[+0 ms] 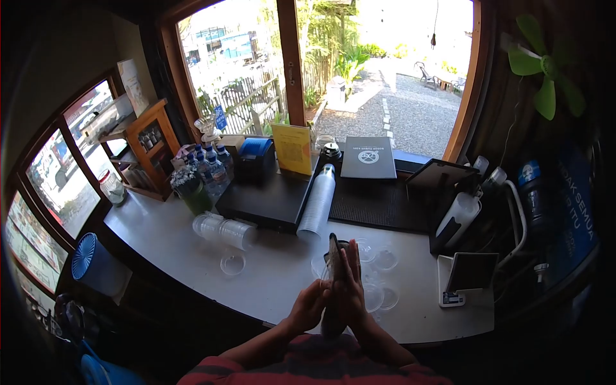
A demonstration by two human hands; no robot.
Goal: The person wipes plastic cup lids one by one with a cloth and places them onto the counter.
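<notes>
Both my hands are raised close together over the front of the grey counter [276, 282]. Between them is a dark, flat object [333, 256], held upright; what it is I cannot make out. My left hand [309, 307] has its fingers bent against the object's left side. On the other side, my right hand [350, 289] presses its palm and extended fingers along it. Clear plastic lids or cups [386, 258] lie right of and behind my hands. A lone clear lid [232, 263] rests further left.
Behind stand a long stack of cups [318, 202], a black box [266, 202] and a yellow sign [292, 150]. Clear cups [224, 231] lie at left, near water bottles [215, 168]. A small screen device [471, 273] is at right, beside a dispenser bottle [459, 212].
</notes>
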